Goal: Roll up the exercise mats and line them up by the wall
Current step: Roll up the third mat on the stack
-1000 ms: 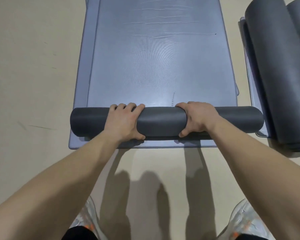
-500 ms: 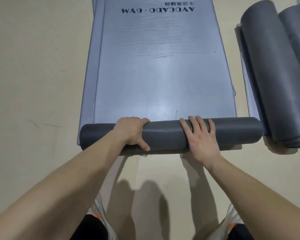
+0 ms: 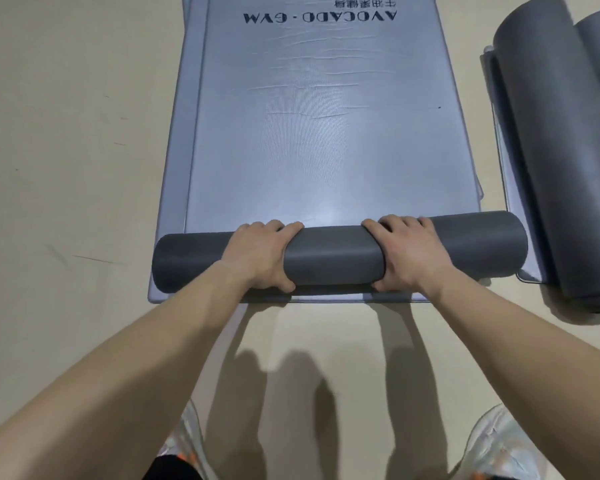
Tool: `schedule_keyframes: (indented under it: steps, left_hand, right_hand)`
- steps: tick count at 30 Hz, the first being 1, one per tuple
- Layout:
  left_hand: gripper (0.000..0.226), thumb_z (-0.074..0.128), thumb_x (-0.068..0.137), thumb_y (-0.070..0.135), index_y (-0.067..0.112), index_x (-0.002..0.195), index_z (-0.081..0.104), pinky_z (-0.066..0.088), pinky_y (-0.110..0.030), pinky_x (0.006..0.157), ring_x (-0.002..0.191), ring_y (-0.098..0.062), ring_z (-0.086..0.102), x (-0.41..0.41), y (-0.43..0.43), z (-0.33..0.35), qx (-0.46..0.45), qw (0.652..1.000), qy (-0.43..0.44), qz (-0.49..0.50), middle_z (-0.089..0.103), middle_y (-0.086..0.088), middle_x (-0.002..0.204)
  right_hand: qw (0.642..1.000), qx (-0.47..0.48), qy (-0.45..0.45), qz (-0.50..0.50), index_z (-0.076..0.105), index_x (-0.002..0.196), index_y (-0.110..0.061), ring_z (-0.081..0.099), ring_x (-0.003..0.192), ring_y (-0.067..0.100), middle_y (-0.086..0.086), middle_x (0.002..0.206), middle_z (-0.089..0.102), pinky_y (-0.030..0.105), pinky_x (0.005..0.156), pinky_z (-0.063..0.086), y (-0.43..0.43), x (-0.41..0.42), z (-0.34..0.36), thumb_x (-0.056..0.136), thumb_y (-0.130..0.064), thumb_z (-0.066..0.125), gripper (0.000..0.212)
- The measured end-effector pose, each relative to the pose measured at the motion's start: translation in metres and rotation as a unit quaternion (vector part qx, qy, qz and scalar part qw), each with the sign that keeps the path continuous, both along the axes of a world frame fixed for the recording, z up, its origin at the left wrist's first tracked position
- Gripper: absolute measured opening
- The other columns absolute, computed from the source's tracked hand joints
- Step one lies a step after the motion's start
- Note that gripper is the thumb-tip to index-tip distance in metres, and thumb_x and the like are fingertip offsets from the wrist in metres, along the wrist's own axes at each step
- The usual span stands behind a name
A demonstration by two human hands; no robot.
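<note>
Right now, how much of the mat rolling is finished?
Done: two rolled mats lie on the right. In hand: left hand and right hand grip the started roll of the AVOCADO-GYM mat. Left: most of it lies flat, another flat mat sits underneath, and no wall lineup shows yet.

Roll [image 3: 333, 258]: plain dark charcoal grey, matte. Flat mat [image 3: 326, 150]: pale blue-grey with a sheen, fine ribbed texture, faint crease lines. Its lettering [image 3: 321, 16] near the far end is black and reads upside down. Lower mat [image 3: 174, 216] beneath: lighter lavender-grey, plain. Rolled mats [image 3: 548, 168] at right: dark grey, plain. Floor [image 3: 66, 168]: beige, a few dark scuff marks. Shoes [image 3: 499, 441]: white-silver, orange accents. Garment [image 3: 167, 471] at bottom edge: black.
</note>
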State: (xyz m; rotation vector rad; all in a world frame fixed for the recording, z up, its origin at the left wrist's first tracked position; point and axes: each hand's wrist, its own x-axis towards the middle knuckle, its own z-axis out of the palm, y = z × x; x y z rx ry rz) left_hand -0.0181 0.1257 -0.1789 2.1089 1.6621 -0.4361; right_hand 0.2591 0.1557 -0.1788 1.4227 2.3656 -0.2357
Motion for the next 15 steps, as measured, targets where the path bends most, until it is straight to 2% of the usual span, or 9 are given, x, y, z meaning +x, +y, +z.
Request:
schedule_keyframes:
  steps: [2, 4, 5, 7, 9, 11, 13, 15]
  left_hand:
    - [0.109, 0.083, 0.059, 0.064, 0.039, 0.15, 0.029, 0.046, -0.038, 0.085, 0.104, -0.024, 0.058, 0.001, -0.008, 0.011, -0.074, 0.997, -0.02, 0.014, 0.055, 0.006, 0.123]
    - [0.109, 0.084, 0.058, 0.064, 0.04, 0.149, 0.029, 0.049, -0.039, 0.086, 0.104, -0.024, 0.058, 0.002, -0.026, 0.019, -0.138, 0.99, -0.026, 0.025, 0.055, 0.008, 0.119]
    - [0.111, 0.083, 0.058, 0.065, 0.04, 0.15, 0.028, 0.049, -0.04, 0.089, 0.106, -0.024, 0.058, 0.005, -0.038, 0.02, -0.133, 0.991, -0.018, 0.023, 0.055, 0.008, 0.12]
    - [0.114, 0.078, 0.06, 0.069, 0.036, 0.153, 0.023, 0.043, -0.042, 0.102, 0.118, -0.026, 0.054, 0.013, -0.068, 0.017, -0.063, 0.998, 0.017, 0.021, 0.052, 0.005, 0.134]
    - [0.117, 0.077, 0.059, 0.073, 0.03, 0.153, 0.021, 0.031, -0.046, 0.114, 0.133, -0.029, 0.043, 0.025, -0.098, 0.011, 0.036, 0.998, 0.049, 0.026, 0.043, 0.0, 0.146]
    - [0.118, 0.078, 0.056, 0.075, 0.03, 0.15, 0.024, 0.027, -0.045, 0.116, 0.135, -0.028, 0.04, 0.028, -0.106, 0.007, 0.072, 0.995, 0.043, 0.046, 0.042, 0.001, 0.148]
    - [0.11, 0.079, 0.055, 0.075, 0.036, 0.147, 0.032, 0.032, -0.041, 0.11, 0.127, -0.024, 0.048, 0.021, -0.086, 0.008, 0.047, 0.997, 0.01, 0.058, 0.05, 0.006, 0.141]
    - [0.107, 0.082, 0.054, 0.075, 0.038, 0.145, 0.039, 0.041, -0.039, 0.099, 0.116, -0.023, 0.056, 0.01, -0.053, 0.012, -0.015, 0.998, -0.023, 0.059, 0.059, 0.007, 0.132]
  right_hand:
    - [0.998, -0.064, -0.009, -0.002, 0.031, 0.144, -0.038, 0.056, 0.115, 0.028, -0.002, 0.133, 0.052, 0.048, 0.104, 0.038, -0.009, -0.003, 0.012, 0.052, -0.07, 0.075, 0.107]
    - [0.993, -0.117, -0.011, -0.006, 0.031, 0.144, -0.04, 0.056, 0.114, 0.027, -0.003, 0.132, 0.052, 0.048, 0.104, 0.039, -0.031, -0.003, 0.02, 0.051, -0.071, 0.076, 0.108]
    - [0.992, -0.124, -0.014, -0.005, 0.031, 0.144, -0.041, 0.056, 0.114, 0.027, -0.004, 0.132, 0.052, 0.048, 0.104, 0.039, -0.042, -0.003, 0.023, 0.051, -0.07, 0.077, 0.108]
    - [0.989, -0.149, -0.022, -0.011, 0.034, 0.143, -0.041, 0.058, 0.11, 0.025, -0.005, 0.127, 0.054, 0.047, 0.102, 0.043, -0.051, -0.004, 0.029, 0.05, -0.069, 0.079, 0.107]
    - [0.98, -0.196, -0.015, -0.032, 0.042, 0.138, -0.041, 0.06, 0.101, 0.023, -0.007, 0.115, 0.057, 0.044, 0.096, 0.05, -0.042, -0.006, 0.036, 0.047, -0.066, 0.083, 0.103]
    - [0.97, -0.238, -0.013, -0.04, 0.045, 0.135, -0.041, 0.06, 0.1, 0.021, -0.008, 0.111, 0.059, 0.043, 0.094, 0.052, -0.031, -0.011, 0.042, 0.046, -0.063, 0.086, 0.1]
    - [0.975, -0.215, -0.003, -0.051, 0.04, 0.142, -0.04, 0.058, 0.111, 0.022, -0.005, 0.124, 0.057, 0.046, 0.105, 0.045, -0.032, -0.012, 0.039, 0.049, -0.065, 0.085, 0.107]
    - [0.994, -0.094, 0.009, -0.054, 0.027, 0.153, -0.034, 0.048, 0.129, 0.026, 0.001, 0.139, 0.048, 0.053, 0.117, 0.027, -0.052, -0.007, 0.028, 0.052, -0.071, 0.082, 0.121]
